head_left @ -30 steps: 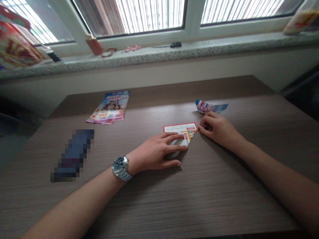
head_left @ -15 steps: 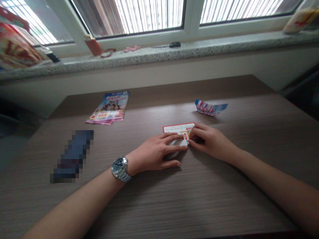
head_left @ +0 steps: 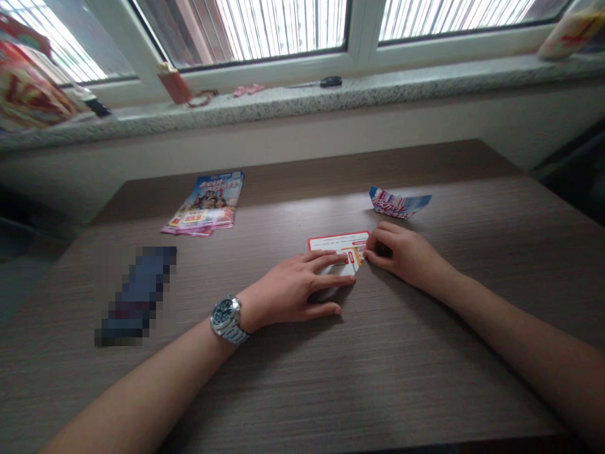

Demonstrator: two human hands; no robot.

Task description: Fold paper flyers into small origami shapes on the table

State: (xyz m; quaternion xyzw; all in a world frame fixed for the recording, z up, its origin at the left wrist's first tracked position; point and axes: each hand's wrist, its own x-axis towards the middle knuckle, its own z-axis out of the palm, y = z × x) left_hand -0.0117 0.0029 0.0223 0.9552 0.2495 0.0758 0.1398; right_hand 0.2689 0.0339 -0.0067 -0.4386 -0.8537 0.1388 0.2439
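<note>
Far to my left on the tabletop [head_left: 265, 384] lies a dark, blurred-out oblong [head_left: 137, 296] whose nature I can't tell. Behind it and a little rightward sits a small stack of colourful leaflets [head_left: 205, 202], edges not quite squared. Next comes my watch [head_left: 225, 318], then my left grip [head_left: 295, 287], fingers spread wide and laid flat, clasping nothing, the forward ones resting on the paper [head_left: 333, 241]. That paper lies before me, red-edged and printed, partly under those fingers, its right side running off at a slant. Neither it nor my left grip has shifted noticeably over the last second, so I judge the pinning firm enough to work against. What has changed is my right grip [head_left: 406, 249]: from the paper's right-hand tip it slid in close to my left fingers, and now it has backed off rightward again, baring more of the slanted edge. Its thumb and forefinger are bent close together at that edge; whether they pinch the paper or merely press it, I can't tell. To me this reads as one pass of smoothing along the slant, with the crease perhaps wanting more pressure. Beyond my right knuckles stands a bent blue-and-red piece [head_left: 397, 205], apart from both hands
</note>
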